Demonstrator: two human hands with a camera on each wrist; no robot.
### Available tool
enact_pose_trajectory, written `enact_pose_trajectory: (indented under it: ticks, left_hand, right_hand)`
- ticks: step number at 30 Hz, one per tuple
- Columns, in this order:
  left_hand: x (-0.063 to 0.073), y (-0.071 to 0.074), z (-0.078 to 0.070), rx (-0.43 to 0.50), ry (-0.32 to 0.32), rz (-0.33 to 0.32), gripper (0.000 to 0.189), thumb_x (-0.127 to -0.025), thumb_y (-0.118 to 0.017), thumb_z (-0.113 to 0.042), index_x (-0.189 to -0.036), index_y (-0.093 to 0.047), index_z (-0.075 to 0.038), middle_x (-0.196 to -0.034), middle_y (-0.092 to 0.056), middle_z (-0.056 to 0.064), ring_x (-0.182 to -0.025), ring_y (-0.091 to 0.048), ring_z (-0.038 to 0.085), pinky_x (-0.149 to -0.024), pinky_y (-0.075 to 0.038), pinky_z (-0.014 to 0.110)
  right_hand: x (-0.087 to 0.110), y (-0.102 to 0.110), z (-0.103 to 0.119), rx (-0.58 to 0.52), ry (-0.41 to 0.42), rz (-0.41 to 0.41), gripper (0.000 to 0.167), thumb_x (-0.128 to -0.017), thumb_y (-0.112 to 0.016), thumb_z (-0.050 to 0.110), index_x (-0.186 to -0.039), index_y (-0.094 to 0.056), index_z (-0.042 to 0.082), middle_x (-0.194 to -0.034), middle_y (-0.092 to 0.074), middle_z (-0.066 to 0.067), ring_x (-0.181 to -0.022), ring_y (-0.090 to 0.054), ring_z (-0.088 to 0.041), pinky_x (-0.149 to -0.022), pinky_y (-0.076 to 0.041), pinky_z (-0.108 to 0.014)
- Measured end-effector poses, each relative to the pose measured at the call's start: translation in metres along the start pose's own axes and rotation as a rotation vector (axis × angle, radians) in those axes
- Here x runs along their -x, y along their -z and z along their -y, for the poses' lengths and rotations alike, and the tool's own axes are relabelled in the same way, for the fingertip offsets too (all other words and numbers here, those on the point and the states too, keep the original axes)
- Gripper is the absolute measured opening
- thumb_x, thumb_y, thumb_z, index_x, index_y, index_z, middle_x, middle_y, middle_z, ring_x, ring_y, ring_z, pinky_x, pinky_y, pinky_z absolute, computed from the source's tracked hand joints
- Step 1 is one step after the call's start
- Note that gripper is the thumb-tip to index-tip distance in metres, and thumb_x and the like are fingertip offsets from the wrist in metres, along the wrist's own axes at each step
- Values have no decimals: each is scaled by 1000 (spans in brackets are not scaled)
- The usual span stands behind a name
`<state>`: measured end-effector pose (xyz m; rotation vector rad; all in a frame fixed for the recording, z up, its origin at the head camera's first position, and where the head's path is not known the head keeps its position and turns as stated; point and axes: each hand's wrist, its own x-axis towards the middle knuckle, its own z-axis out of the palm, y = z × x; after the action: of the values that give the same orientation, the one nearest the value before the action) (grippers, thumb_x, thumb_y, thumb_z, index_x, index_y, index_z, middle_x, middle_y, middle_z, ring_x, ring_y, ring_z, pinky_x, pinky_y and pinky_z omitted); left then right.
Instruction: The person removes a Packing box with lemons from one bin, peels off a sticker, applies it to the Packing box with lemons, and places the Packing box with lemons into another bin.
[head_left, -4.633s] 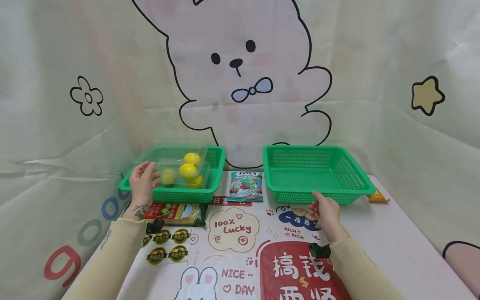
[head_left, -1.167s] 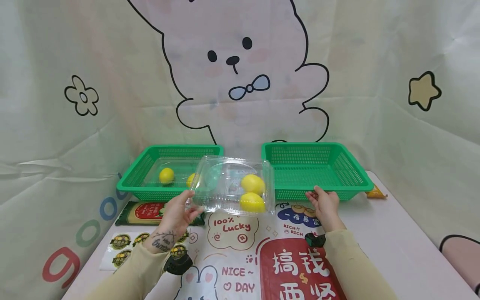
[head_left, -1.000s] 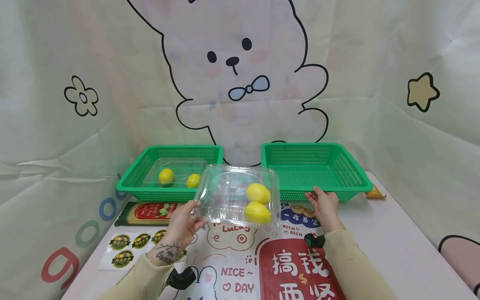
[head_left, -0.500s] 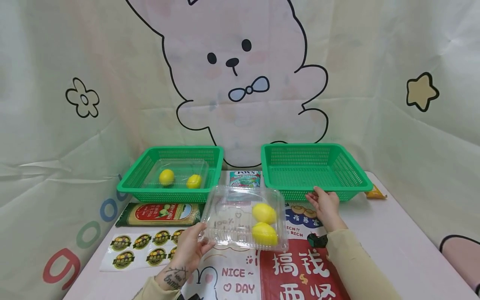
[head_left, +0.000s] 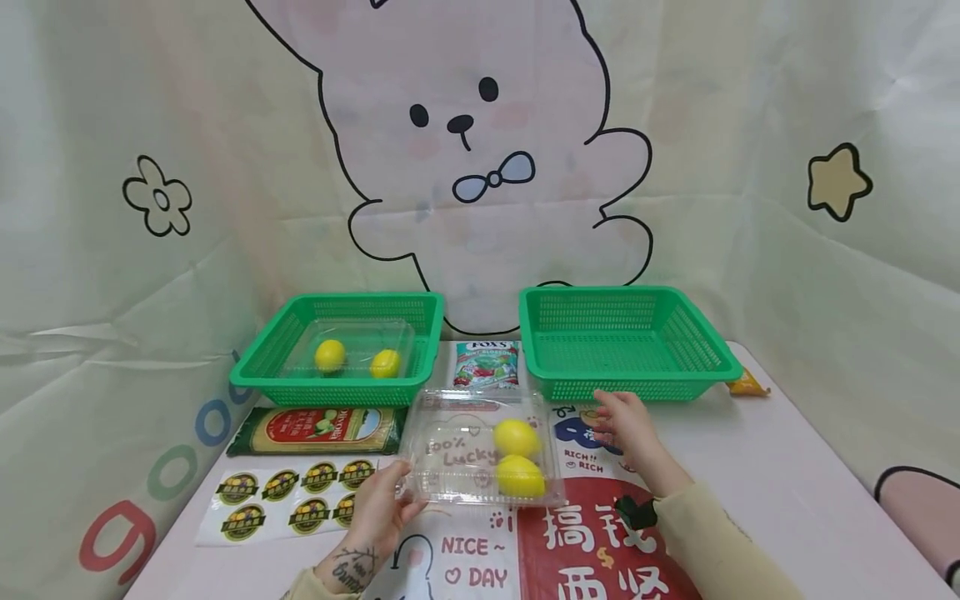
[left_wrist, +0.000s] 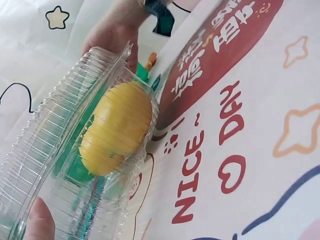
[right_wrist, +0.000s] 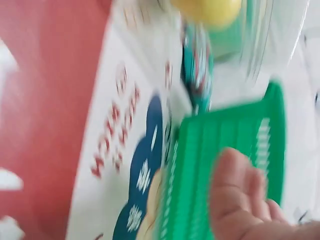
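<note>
In the head view my left hand (head_left: 381, 504) grips the front left edge of a clear plastic clamshell box (head_left: 450, 446). Two yellow lemons (head_left: 519, 458) sit together at the right side inside it. The left wrist view shows my thumb (left_wrist: 40, 222) on the rim of the lidded box, with the lemons (left_wrist: 120, 127) behind the ribbed wall. My right hand (head_left: 633, 433) is off to the right of the box, in front of the right green basket (head_left: 630, 387). Its fingers are loosely bent and hold nothing; in the right wrist view the hand (right_wrist: 245, 205) is blurred.
At the back left, a green basket (head_left: 337, 393) holds another clear box (head_left: 360, 333) with two lemons. A candy bag (head_left: 486, 364) lies between the baskets. Noodle packet (head_left: 315, 429) and sticker sheet (head_left: 277, 504) lie at left; an orange packet (head_left: 747, 383) lies far right.
The left hand has lifted the lemon box out of the left basket and brought it right and toward me, lowering it over the table. The right hand has just moved slightly left.
</note>
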<state>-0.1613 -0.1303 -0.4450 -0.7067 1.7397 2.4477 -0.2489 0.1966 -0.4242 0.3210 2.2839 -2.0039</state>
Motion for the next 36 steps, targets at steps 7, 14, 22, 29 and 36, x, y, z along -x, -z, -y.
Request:
enact_pose_trajectory:
  ticks: [7, 14, 22, 29, 36]
  left_hand:
    - [-4, -2, 5, 12, 7, 10, 47, -86, -57, -18, -122, -39, 6, -103, -47, 15, -74, -55, 15, -69, -56, 25]
    - [-7, -5, 10, 3, -1, 70, 44, -87, -53, -16, -121, -37, 8, -102, -51, 16, -78, -60, 18, -71, -56, 27]
    - [-11, -6, 14, -153, -26, 205, 58, -90, -48, -18, -136, -21, 2, -116, -45, 24, -79, -63, 21, -64, -57, 27]
    - [-15, -1, 9, -411, -204, 293, 65, -89, -50, -17, -144, -17, -6, -110, -42, 21, -86, -58, 27, -70, -57, 40]
    - [-27, -1, 7, -431, -269, 313, 58, -92, -50, -16, -144, -26, -6, -120, -42, 22, -97, -55, 30, -73, -54, 42]
  right_hand:
    - [40, -28, -7, 287, 57, 173, 71, -89, -57, 41, -141, -26, 6, -132, -41, -29, -104, -56, -40, -81, -52, -50]
    - [51, -44, -17, 493, 193, 162, 77, -85, -62, 41, -145, -26, 10, -141, -37, -25, -120, -45, -45, -88, -45, -60]
    - [48, -44, -21, 459, 186, 146, 73, -85, -63, 34, -144, -28, 10, -139, -38, -28, -120, -44, -47, -87, -48, -56]
    - [48, -40, -19, 404, 146, 146, 69, -86, -62, 28, -144, -29, 10, -138, -39, -28, -108, -55, -41, -81, -53, -49]
    - [43, -39, -20, 361, 130, 145, 67, -87, -60, 26, -144, -30, 10, -135, -42, -28, -90, -61, -26, -76, -54, -43]
